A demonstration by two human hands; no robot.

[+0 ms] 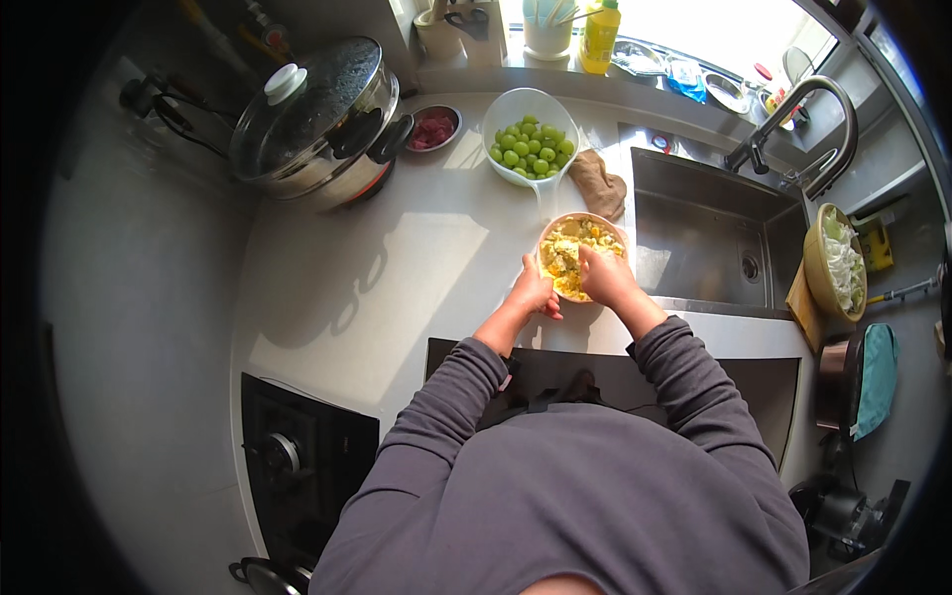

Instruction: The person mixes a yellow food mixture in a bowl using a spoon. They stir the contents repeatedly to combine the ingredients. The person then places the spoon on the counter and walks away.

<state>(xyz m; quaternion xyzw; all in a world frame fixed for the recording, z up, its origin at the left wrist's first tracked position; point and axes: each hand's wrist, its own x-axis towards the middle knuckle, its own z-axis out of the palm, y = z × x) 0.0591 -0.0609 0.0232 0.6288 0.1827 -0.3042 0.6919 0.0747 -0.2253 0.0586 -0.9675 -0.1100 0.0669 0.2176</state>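
Observation:
A round, pale pink bowl (582, 299) sits at the counter's front, just left of the sink, holding a chopped yellow and white mixture (563, 249) that looks like mashed egg. My left hand (532, 290) grips its left side, fingers curled beneath the rim. Over the bowl's right side, my right hand (606, 277) has its fingers bent down to the mixture; whether they hold a utensil is hidden. Behind the bowl stands a clear plastic container (494, 119) of green grapes (532, 149), its handle pointing toward me. A crumpled brown cloth (599, 186) lies beside the grapes.
To the right is a steel sink (680, 223) with a tall faucet (840, 111). A bowl of shredded cabbage (842, 260) stands beyond it. A large lidded steamer pot (327, 141) and a small dish of reddish meat (433, 129) are back left. A gas hob (312, 446) lies front left.

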